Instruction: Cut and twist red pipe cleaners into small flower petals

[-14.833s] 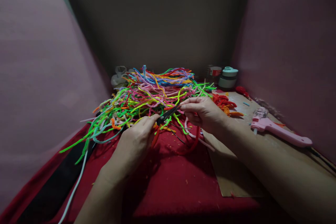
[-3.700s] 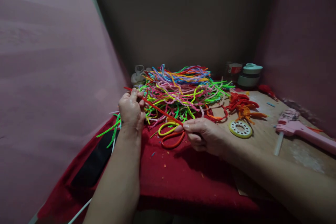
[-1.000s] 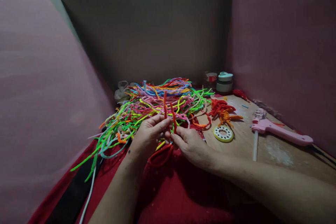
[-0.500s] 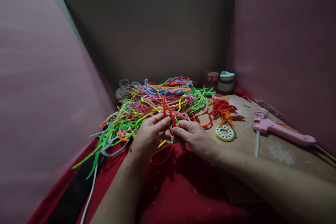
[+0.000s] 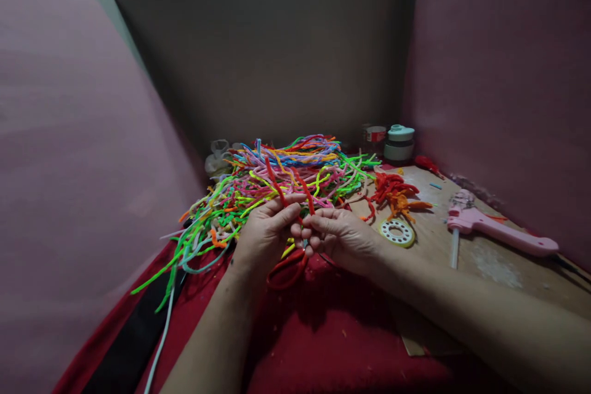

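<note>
My left hand [image 5: 264, 231] and my right hand [image 5: 342, 235] meet in front of a big heap of coloured pipe cleaners [image 5: 281, 181]. Both pinch a bent red pipe cleaner [image 5: 276, 183] whose two ends stick up above the fingers. A red loop [image 5: 286, 269] lies on the red cloth [image 5: 323, 332] just below my hands, beside a bit of yellow loop.
On the wooden board [image 5: 484, 258] at the right lie a white ring with holes [image 5: 398, 231], a pink glue gun [image 5: 498, 231] and a bunch of red and orange bent pieces [image 5: 394, 189]. Jars [image 5: 399, 143] stand at the back. Pink walls close in on both sides.
My hands have moved closer together and the two red ends above them have spread and tilted left. The view has shifted slightly.
</note>
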Demonstrator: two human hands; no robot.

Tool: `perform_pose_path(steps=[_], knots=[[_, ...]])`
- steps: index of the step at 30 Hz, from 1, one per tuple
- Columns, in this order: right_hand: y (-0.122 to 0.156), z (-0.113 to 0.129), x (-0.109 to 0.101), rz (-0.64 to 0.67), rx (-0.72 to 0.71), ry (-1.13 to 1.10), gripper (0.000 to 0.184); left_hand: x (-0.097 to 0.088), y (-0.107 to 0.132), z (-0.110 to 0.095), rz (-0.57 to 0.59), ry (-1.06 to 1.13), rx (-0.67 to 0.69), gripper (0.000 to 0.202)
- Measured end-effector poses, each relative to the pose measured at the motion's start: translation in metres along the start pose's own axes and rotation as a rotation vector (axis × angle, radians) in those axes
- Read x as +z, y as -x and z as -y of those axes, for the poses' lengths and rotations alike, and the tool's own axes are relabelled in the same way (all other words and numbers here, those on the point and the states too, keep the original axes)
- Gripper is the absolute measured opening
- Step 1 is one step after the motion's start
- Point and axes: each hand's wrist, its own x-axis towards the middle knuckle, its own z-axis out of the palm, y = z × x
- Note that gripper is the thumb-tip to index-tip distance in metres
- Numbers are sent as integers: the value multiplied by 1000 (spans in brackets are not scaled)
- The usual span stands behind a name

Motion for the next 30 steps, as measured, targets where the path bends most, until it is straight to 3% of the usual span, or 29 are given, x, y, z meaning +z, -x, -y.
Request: perform_pose_path(steps=[9, 17, 30], knots=[[2, -3, -1, -28, 22, 28, 19, -4, 2, -4, 51, -156, -98, 33], [-1, -4, -1, -99, 17, 0, 28, -3, 1, 3, 30, -211, -20, 32], [-2, -4, -2, -187, -12, -81, 24, 6, 4, 1, 43, -249, 87, 22]])
